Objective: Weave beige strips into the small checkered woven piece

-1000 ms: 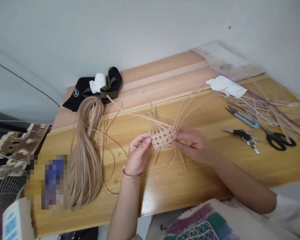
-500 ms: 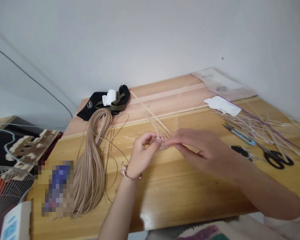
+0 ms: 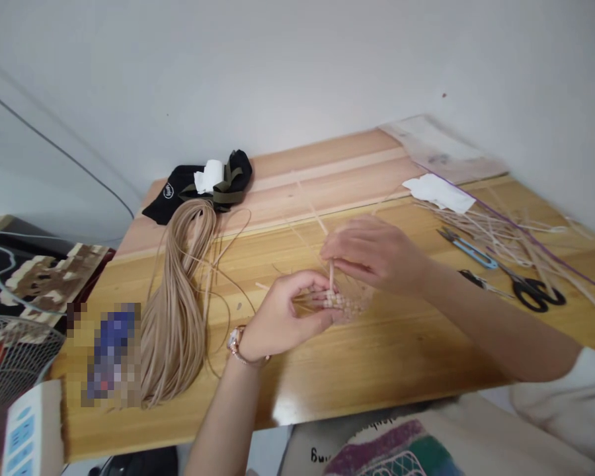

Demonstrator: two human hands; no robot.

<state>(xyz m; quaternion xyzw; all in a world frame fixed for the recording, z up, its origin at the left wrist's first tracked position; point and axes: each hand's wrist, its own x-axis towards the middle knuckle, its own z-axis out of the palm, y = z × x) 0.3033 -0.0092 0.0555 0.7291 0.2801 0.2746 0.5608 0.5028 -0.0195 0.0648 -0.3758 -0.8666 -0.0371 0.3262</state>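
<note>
A small pale woven piece point(image 3: 346, 303) of flat tan strips sits just above the wooden table point(image 3: 367, 357) at its middle. My left hand point(image 3: 282, 317), with a watch on the wrist, is closed around the woven piece's left side. My right hand point(image 3: 371, 254) is over the piece from the right, its fingers pinching one upright strip point(image 3: 332, 274). Loose strip ends fan out behind both hands, partly blurred.
A long bundle of tan strips point(image 3: 178, 304) lies left of my hands, with a black cap and strap point(image 3: 198, 185) behind it. Scissors point(image 3: 530, 291), blue snips point(image 3: 469, 246), keys, cut strips and a white cloth point(image 3: 439, 192) lie at right. A fan grille point(image 3: 10, 357) stands at far left.
The woven piece was spread flat between both hands a second ago. Now my left hand grips it and my right hand has risen above it, pinching one strip. The view has shifted.
</note>
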